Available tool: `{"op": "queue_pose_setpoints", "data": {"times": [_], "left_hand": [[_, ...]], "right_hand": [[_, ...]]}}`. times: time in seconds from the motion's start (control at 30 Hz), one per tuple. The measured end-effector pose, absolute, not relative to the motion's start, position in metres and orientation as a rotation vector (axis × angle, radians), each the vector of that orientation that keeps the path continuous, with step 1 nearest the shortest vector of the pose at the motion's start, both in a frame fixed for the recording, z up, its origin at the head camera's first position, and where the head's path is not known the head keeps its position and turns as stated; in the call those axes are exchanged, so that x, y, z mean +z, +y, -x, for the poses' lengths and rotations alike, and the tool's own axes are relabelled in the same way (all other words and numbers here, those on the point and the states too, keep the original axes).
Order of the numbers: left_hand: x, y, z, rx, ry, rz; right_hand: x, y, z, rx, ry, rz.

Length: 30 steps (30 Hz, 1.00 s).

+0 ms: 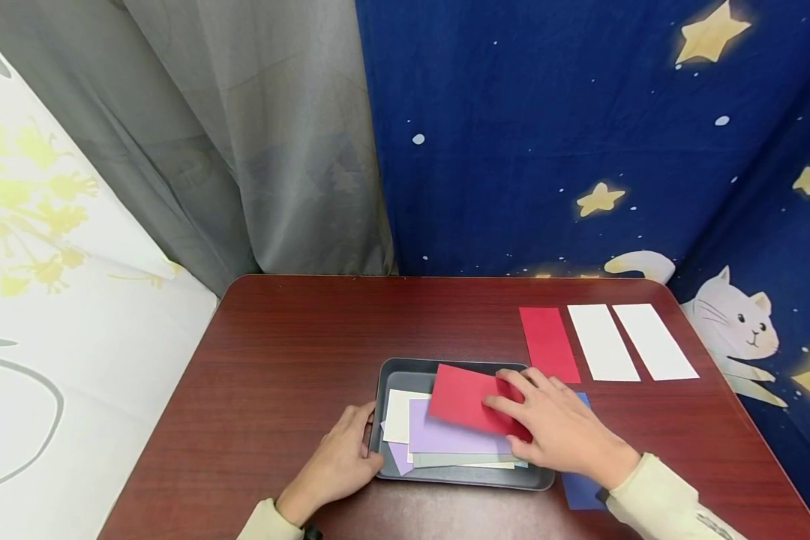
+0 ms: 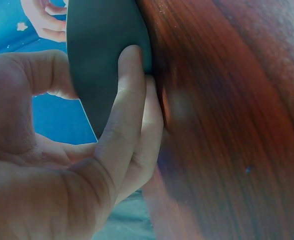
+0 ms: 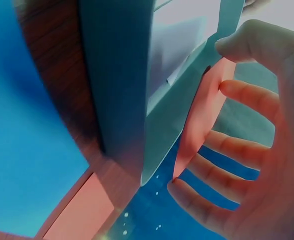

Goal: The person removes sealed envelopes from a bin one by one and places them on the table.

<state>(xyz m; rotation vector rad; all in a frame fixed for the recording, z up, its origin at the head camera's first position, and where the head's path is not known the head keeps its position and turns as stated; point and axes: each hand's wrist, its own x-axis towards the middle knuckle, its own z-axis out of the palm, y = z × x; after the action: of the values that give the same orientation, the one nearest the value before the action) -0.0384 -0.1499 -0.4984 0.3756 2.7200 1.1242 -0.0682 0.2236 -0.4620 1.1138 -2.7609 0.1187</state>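
Observation:
A dark grey tray (image 1: 459, 484) stands near the table's front. My left hand (image 1: 340, 457) grips its left end, with fingertips against the outer wall (image 2: 97, 55) in the left wrist view. Over the right part of the tray, my right hand (image 1: 556, 424) holds a red card (image 1: 466, 397) by its right end, and in the right wrist view that card (image 3: 201, 117) is pinched between thumb and fingertips, tilted above the rim. Beneath it in the tray lie a purple card (image 1: 448, 431), a white card (image 1: 400, 420) and a grey-green card (image 1: 459, 459), overlapping one another.
Right of the tray, a blue card (image 1: 583, 491) lies partly under my right arm. Farther back stand in a row another red card (image 1: 549, 341) and two white cards (image 1: 604, 343), flat on the brown table (image 1: 277, 360). Curtains (image 1: 297, 150) hang behind the table.

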Motion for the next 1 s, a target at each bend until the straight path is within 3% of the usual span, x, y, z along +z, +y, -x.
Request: {"op": "queue_pose_setpoints", "data": {"times": [1.0], "left_hand": [[-0.497, -0.150, 0.039, 1.107, 2.716, -0.382]], "right_hand": [[-0.462, 0.286, 0.039, 0.222, -2.924, -0.751]]}}
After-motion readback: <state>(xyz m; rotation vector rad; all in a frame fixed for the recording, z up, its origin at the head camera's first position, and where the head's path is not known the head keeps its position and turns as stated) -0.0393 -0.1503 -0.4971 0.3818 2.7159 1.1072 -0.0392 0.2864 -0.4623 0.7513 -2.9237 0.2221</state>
